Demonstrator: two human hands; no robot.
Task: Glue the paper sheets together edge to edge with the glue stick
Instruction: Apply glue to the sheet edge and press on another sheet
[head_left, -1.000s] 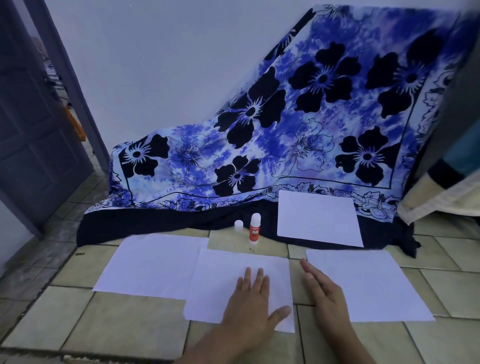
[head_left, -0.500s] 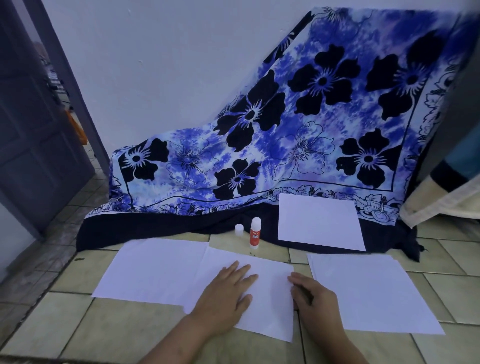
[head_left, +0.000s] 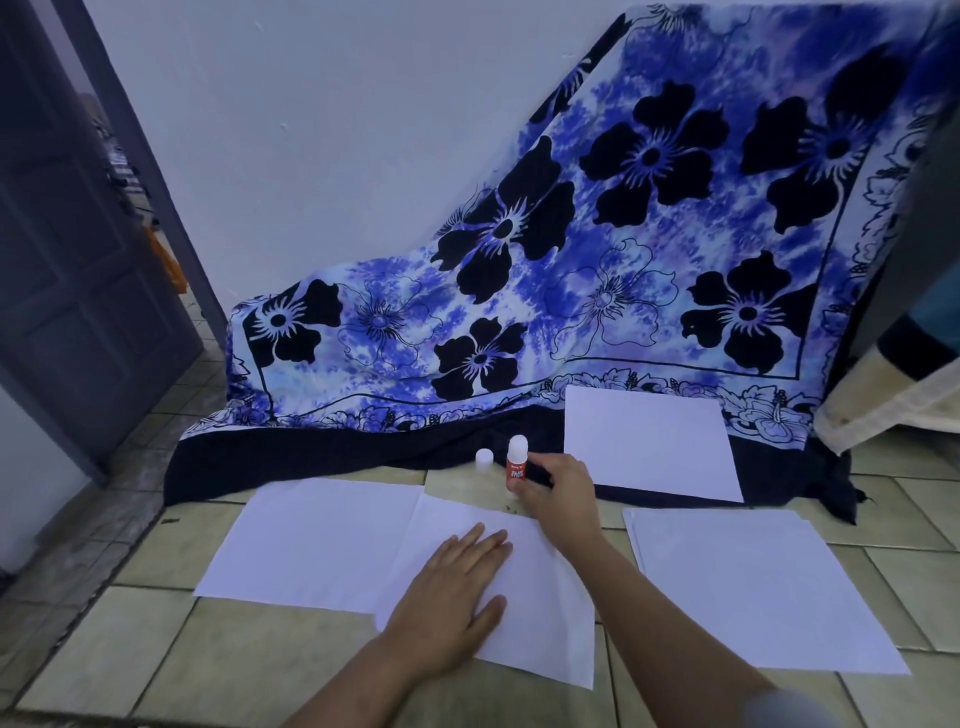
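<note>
you have four paper sheets in view: left sheet (head_left: 311, 545), middle sheet (head_left: 545, 623), right sheet (head_left: 753, 587), far sheet (head_left: 649, 447). one glue stick (head_left: 517, 462), one loose cap (head_left: 484, 460), one flowered cloth (head_left: 571, 260). two hands: left hand (head_left: 452, 587), right hand (head_left: 561, 493).

Pale tiled floor (head_left: 156, 670), white wall (head_left: 322, 156), blue flowered cloth (head_left: 597, 291) draped against it, dark door (head_left: 78, 270) at left.

Setting: domestic interior, floor level of room in home.
- Floor (head_left: 156, 649): pale glazed tiles, worn grout.
- Wall (head_left: 337, 156): plain white paint.
- Door (head_left: 78, 286): grey, panelled, standing open at left; tiled passage beyond.
- Cloth (head_left: 623, 260): blue floral print, draped against wall, covering something beneath.
- Cream fabric (head_left: 893, 410): edge at right, bedding-like.
- Paper sheets (head_left: 322, 540): laid directly on tiles.
</note>
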